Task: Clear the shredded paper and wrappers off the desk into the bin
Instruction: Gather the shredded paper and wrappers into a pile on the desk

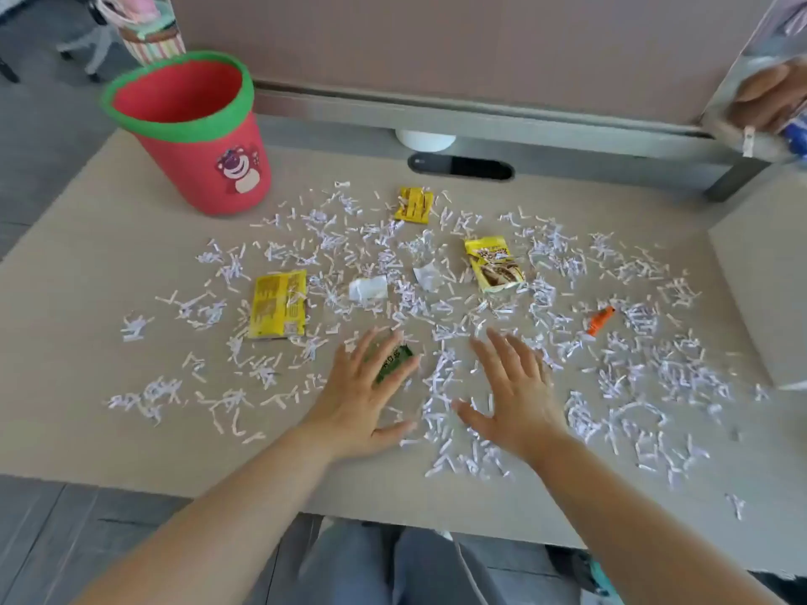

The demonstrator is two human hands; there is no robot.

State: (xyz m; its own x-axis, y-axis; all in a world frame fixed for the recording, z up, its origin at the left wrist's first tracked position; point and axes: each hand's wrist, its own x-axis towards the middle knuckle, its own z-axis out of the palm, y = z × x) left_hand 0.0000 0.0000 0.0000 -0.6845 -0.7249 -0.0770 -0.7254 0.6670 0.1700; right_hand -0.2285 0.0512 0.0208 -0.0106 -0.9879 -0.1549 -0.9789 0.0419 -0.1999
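White shredded paper (441, 299) lies scattered over most of the beige desk (87, 334). Three yellow wrappers lie among it: one at the left (277, 304), one at the back (414, 204), one at the right (493, 264). Two small white wrappers (367, 289) (427, 276) sit in the middle, and an orange wrapper (601, 320) lies to the right. My left hand (364, 395) rests flat with spread fingers over a green wrapper (393, 362). My right hand (515, 390) hovers open over the shreds beside it. The red bin with a green rim (192, 124) stands at the desk's back left.
A partition wall runs along the desk's back edge, with a dark cable slot (460, 167) and a white round object (425, 139) by it. Another person's hand (768, 98) holds a clear bag at the far right. Chairs stand behind the bin.
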